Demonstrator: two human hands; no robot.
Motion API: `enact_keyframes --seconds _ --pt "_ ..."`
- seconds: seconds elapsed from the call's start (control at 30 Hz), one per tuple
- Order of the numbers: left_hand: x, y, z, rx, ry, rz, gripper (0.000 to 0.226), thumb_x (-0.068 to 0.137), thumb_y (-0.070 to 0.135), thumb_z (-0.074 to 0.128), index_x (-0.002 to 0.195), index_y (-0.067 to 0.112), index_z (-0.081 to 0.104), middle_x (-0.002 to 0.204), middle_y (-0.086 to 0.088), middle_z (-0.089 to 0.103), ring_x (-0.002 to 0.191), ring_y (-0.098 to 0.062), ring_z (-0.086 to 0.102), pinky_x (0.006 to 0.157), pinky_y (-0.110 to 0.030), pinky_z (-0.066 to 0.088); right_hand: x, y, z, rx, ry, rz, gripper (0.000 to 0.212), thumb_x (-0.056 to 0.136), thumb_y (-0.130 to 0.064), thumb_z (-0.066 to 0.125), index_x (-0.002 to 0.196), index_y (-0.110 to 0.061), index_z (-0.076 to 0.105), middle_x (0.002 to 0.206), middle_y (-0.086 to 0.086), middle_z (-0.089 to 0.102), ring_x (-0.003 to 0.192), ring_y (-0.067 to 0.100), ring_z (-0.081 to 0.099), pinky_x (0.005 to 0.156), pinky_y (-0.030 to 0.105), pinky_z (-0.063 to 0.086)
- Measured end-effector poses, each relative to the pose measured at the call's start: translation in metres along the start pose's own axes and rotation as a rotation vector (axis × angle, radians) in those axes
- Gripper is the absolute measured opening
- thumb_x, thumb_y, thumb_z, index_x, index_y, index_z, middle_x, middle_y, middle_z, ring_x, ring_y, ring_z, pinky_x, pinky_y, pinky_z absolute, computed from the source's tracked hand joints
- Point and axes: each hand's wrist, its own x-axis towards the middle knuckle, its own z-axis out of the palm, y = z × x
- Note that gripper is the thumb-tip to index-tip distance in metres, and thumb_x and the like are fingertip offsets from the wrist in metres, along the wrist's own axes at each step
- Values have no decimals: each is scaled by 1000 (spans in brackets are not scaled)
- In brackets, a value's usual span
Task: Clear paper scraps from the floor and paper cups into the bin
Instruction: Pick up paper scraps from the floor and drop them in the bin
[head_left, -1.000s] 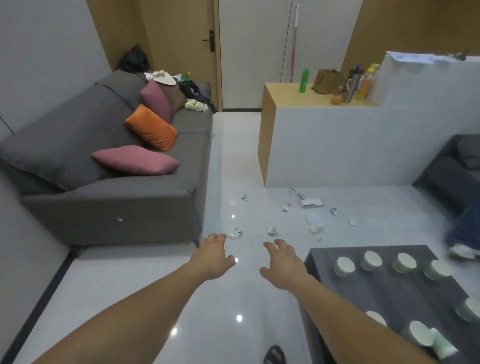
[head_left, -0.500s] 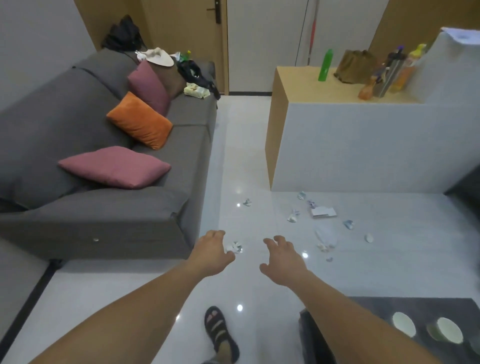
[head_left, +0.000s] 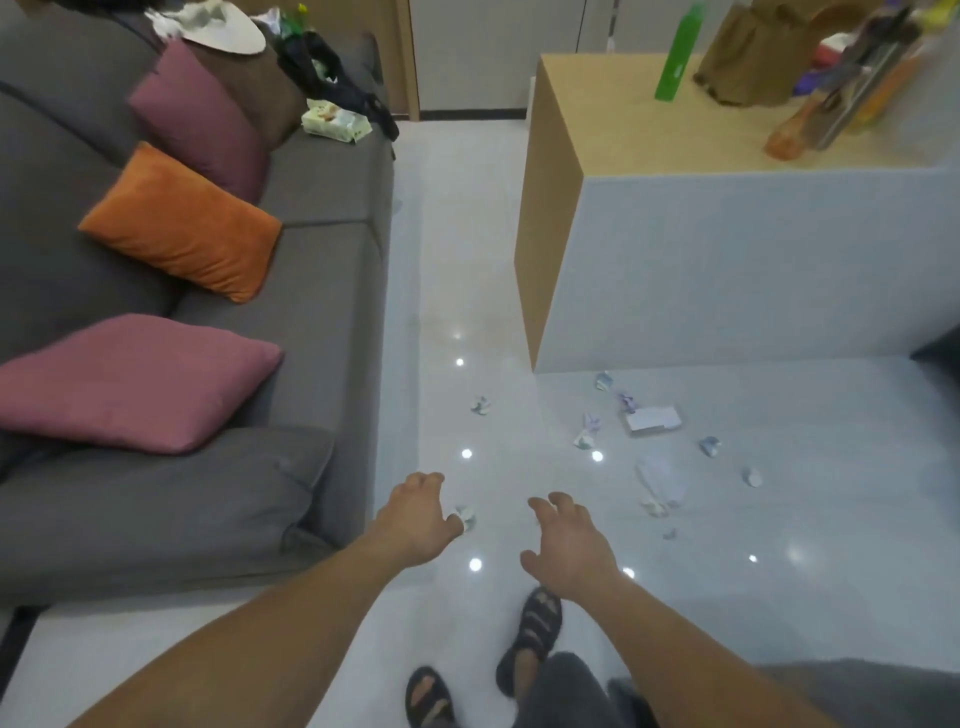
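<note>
- My left hand (head_left: 415, 519): reaches forward over the floor, fingers loosely spread, grasping nothing.
- My right hand (head_left: 569, 545): held out beside the left, apart from it, fingers relaxed and slightly bent, also empty.
- Crumpled paper scrap (head_left: 466, 516): lies on the floor just beside my left thumb. I cannot tell whether they touch.
- Scattered scraps: one lies alone in the open lane (head_left: 480, 405). Others cluster off the near corner of the counter (head_left: 727, 260), namely a crumpled piece at its base (head_left: 604, 381), a twisted piece (head_left: 587, 431), a flat white card (head_left: 652, 418), a pale wrapper (head_left: 660, 483) and small balls farther right (head_left: 710, 446) (head_left: 751, 475).
- Open room: a lane of bare floor (head_left: 457, 260) runs between the front edge of the grey sofa (head_left: 311, 312) and the counter's wooden side. It widens to the right, in front of the counter's white face.
- Surface: glossy pale tile, dotted with reflections of ceiling lights.
- My sandalled feet (head_left: 537, 634): stand at the lower edge of the view, behind both hands.
- Sofa: carries an orange cushion (head_left: 182, 223), two mauve cushions (head_left: 135, 379) (head_left: 197, 114) and a tissue pack (head_left: 336, 120) at its far end.
- Counter top: holds a green bottle (head_left: 675, 52) and a brown bag (head_left: 753, 52). The items farther right are blurred.
</note>
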Motion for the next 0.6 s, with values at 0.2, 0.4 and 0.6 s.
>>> enact_keyframes --seconds 0.2,0.4,0.6 --pt "101 4 8 -29 -43 -138 68 90 43 52 148 19 25 153 -3 27 136 -24 31 109 -36 33 125 22 7 16 -98 -57 70 89 -41 53 150 -27 21 156 0 17 138 24 26 104 38 41" --pt "227 -23 72 -121 -123 -249 65 90 42 52 147 20 28 151 -1 29 133 -21 36 109 -37 35 257 53 85 3 -235 -65 73 89 -47 52 151 -28 17 156 0 17 137 25 28 104 44 41" --pt "352 -102 205 -109 -219 -337 62 87 38 53 143 21 34 144 -4 37 126 -23 43 104 -37 40 385 89 225 -6 -320 -58 77 88 -40 57 150 -28 14 156 3 18 136 28 28 99 44 43"
